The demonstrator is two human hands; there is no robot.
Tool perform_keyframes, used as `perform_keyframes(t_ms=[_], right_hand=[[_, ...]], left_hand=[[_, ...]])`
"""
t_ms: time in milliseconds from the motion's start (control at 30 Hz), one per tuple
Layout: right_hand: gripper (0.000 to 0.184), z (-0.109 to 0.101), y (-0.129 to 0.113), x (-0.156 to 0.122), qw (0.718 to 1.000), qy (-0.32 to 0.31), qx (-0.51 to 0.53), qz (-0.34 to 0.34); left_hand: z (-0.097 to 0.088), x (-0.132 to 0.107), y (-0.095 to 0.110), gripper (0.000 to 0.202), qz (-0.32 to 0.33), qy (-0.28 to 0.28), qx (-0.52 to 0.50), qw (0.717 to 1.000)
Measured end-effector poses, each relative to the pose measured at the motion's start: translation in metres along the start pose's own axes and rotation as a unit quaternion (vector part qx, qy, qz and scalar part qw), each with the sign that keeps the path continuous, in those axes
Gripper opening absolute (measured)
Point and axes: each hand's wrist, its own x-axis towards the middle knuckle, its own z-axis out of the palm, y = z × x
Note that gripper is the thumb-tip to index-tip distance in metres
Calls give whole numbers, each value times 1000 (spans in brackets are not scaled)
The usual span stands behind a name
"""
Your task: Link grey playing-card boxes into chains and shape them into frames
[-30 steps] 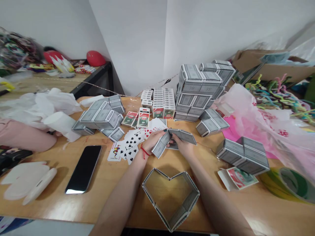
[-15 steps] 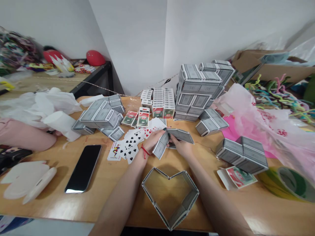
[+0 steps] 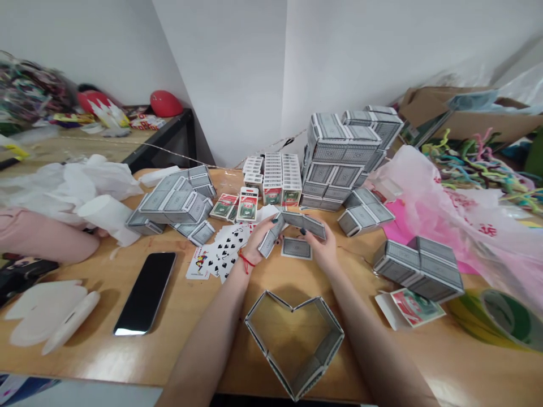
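Both my hands hold a bent strip of grey-backed playing cards (image 3: pixel 292 226) above the wooden table (image 3: pixel 190 322). My left hand (image 3: pixel 261 240) grips its left, downward-sloping end. My right hand (image 3: pixel 324 249) pinches its right end. A single face-down card (image 3: pixel 296 249) lies on the table under the strip. A heart-shaped frame made of cards (image 3: pixel 294 339) lies between my forearms, close to me. Face-up cards (image 3: pixel 224 249), mostly spades, are fanned out by my left wrist.
A black phone (image 3: pixel 146 291) lies at the left. Grey card blocks stand left (image 3: pixel 173 203), right (image 3: pixel 422 268) and stacked at the back (image 3: pixel 343 155). Boxed decks (image 3: pixel 274 181) sit behind. Pink plastic bags (image 3: pixel 458 217), a tape roll (image 3: pixel 500 319) and another person's arm (image 3: pixel 42 240) are nearby.
My hands lifted the card strip and moved it slightly away from me, uncovering a single face-down card on the table.
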Motion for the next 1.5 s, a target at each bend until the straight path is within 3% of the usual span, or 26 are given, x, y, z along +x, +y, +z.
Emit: perform_keyframes(t_ms=[167, 367, 600, 867, 1067, 1333, 1500], right_hand=[[37, -5, 2, 0, 992, -64, 89, 62], [40, -3, -2, -2, 977, -144, 114, 104], [43, -2, -1, -3, 985, -140, 34, 91], [35, -3, -4, -2, 990, -126, -53, 30], [41, 0, -6, -6, 986, -119, -111, 24], [45, -1, -5, -6, 988, -110, -99, 46], [46, 3, 0, -2, 991, -100, -40, 75]], left_hand=[[-5, -3, 4, 42, 137, 17, 73, 988], [-4, -4, 3, 38, 161, 7, 116, 980], [-2, -1, 2, 33, 166, 27, 146, 975], [-4, 0, -4, 28, 188, 22, 210, 959], [-2, -2, -6, 26, 200, 19, 231, 952], [-2, -2, -8, 28, 193, 17, 225, 955], [-1, 0, -12, 43, 193, 30, 195, 961]])
